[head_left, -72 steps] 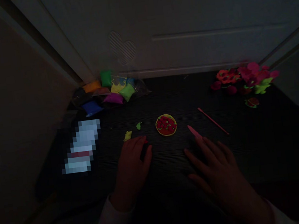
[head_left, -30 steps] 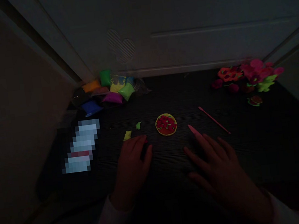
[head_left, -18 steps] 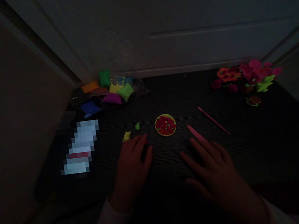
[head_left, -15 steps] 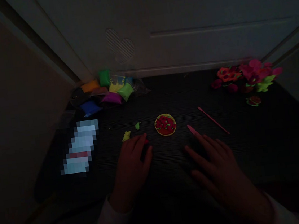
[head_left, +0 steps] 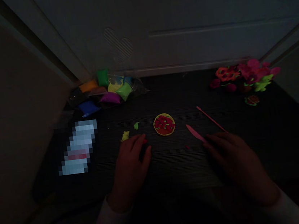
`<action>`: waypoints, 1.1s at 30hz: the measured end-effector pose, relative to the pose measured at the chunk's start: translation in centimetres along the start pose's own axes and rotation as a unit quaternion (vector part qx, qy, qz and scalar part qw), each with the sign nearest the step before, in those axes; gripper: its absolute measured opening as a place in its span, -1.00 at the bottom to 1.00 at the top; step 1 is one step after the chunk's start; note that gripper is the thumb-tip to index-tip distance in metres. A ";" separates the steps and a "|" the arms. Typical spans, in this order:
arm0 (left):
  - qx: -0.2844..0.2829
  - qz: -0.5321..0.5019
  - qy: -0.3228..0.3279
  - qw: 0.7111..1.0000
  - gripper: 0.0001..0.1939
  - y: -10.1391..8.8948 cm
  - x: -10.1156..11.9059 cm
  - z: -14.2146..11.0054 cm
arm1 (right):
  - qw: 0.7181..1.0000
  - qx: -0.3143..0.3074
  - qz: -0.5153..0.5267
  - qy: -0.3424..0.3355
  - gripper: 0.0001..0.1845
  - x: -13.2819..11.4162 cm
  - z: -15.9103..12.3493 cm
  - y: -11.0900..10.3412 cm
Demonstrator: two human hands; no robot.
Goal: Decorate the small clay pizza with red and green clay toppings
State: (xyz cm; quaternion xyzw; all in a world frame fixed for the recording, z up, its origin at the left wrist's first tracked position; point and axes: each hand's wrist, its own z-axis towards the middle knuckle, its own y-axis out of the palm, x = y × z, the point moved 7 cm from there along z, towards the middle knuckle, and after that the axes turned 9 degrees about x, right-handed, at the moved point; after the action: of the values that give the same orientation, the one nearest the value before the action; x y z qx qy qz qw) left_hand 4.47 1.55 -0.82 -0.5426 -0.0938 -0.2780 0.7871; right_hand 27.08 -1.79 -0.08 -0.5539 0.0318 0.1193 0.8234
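Note:
My left hand rests on the dark table, its fingers curled over a lump of red clay that shows only at the fingertips. Just beyond those fingers lie a yellow clay scrap and a green one. My right hand has its thumb and fingers closed at the handle end of a pink plastic knife, whose blade points away to the left. A small red clay bit lies near the blade. Between the hands sits a round clay pizza with a yellow rim, red pieces and green specks.
A thin pink modelling stick lies beyond my right hand. Several bags of coloured clay are heaped at the back left. A lit phone lies at left. Clay flowers and a small clay piece are at the back right.
My right hand has moved right and closed at the knife's handle, uncovering more of the blade and the small red bit. My left hand has hardly moved.

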 end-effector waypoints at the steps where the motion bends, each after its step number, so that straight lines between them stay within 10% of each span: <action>1: -0.001 0.001 0.002 1.000 -0.70 0.0 0.0 0.0 | 1.000 -0.008 0.001 0.006 -0.73 0.1 0.1 0.1; 33: 0.009 0.005 0.013 1.000 -0.73 0.0 0.0 0.0 | 0.996 -0.074 -0.041 -0.021 -0.60 -0.4 -1.4 -0.1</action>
State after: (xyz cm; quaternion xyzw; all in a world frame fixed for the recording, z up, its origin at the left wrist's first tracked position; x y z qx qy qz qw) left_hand 4.49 1.49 -0.81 -0.5327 -0.0833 -0.2798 0.7943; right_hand 26.83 -3.17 -0.41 -0.6119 -0.0178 0.0989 0.7845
